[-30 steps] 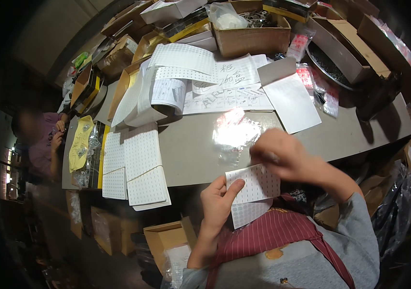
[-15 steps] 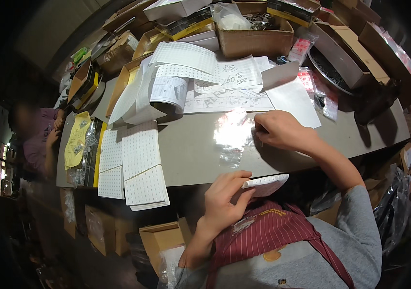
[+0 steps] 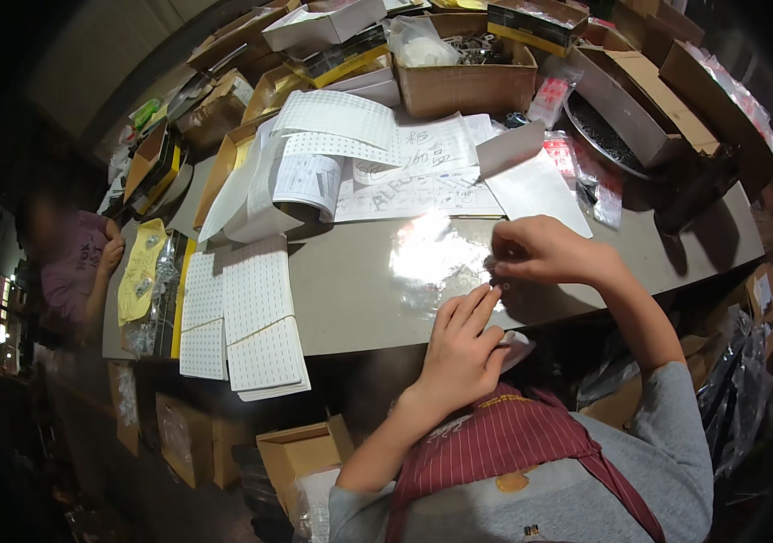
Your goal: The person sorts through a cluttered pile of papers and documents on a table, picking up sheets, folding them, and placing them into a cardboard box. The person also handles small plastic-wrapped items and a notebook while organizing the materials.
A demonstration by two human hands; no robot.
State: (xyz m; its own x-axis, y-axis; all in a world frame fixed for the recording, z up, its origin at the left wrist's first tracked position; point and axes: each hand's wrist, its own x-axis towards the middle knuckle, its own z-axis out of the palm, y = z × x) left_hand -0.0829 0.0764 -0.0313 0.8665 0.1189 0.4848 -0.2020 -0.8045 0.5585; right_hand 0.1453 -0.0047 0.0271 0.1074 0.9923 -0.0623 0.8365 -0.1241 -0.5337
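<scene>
A glossy clear plastic bag [image 3: 423, 258] lies flat on the table in front of me, bright with glare. At its right edge is my right hand [image 3: 554, 252], thumb and fingers pinched together; whatever is between them is too small to make out. My left hand [image 3: 461, 351] reaches up from the table's front edge, its fingertips close beneath those of the right. Tucked in the left palm is a folded stack of white label sheets [image 3: 517, 351], mostly covered by the hand. A tiny pale bit shows at the left fingertips.
Rubber-banded label sheets [image 3: 264, 317] overhang the front edge at left. Behind lie handwritten papers [image 3: 423, 185] and a cardboard box [image 3: 468, 86] of parts. A round tray of black bits [image 3: 608, 136] stands back right. Another person [image 3: 74, 258] sits at far left.
My left hand has moved up and right with the label sheets, its fingers stretching toward the right hand. The right hand has shifted slightly right and nearer to me.
</scene>
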